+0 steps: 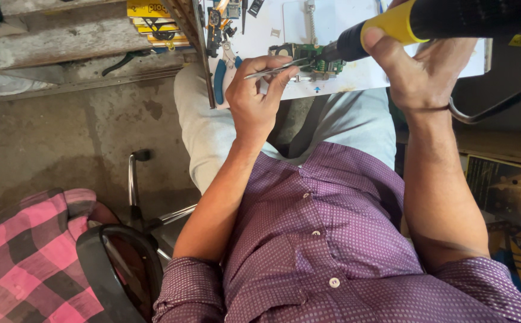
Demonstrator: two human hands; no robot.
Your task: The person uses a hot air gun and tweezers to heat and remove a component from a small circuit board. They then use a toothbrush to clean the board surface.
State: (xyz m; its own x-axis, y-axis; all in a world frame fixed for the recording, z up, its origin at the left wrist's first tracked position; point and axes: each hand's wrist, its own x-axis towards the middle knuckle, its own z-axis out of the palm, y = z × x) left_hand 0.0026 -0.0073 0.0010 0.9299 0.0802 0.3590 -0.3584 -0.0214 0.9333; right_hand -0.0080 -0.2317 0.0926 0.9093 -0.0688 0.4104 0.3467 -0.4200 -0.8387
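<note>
Hands reach forward: left (254,98) pinching tweezers (275,69), right (419,72) gripping hot-air tool (428,21) over circuit board (308,58).

Circuit board (309,58) on the table (356,78) ahead, tweezers (272,69) reaching it from the left, heat tool (440,21) from the right — pliers (221,75) left of the board, chair (117,263) lower left, boxes (506,197) right.

The shirt (332,239) is purple with a fine pale dot pattern and white buttons, over light grey trousers (212,137). The tool (428,21) is black with a yellow collar, the circuit board (311,58) green on a white tabletop (356,78), and the pliers (219,75) have blue handles. At the lower left lies a pink-and-black checked cloth (21,263), beside a grey-brown concrete floor (63,149).
</note>
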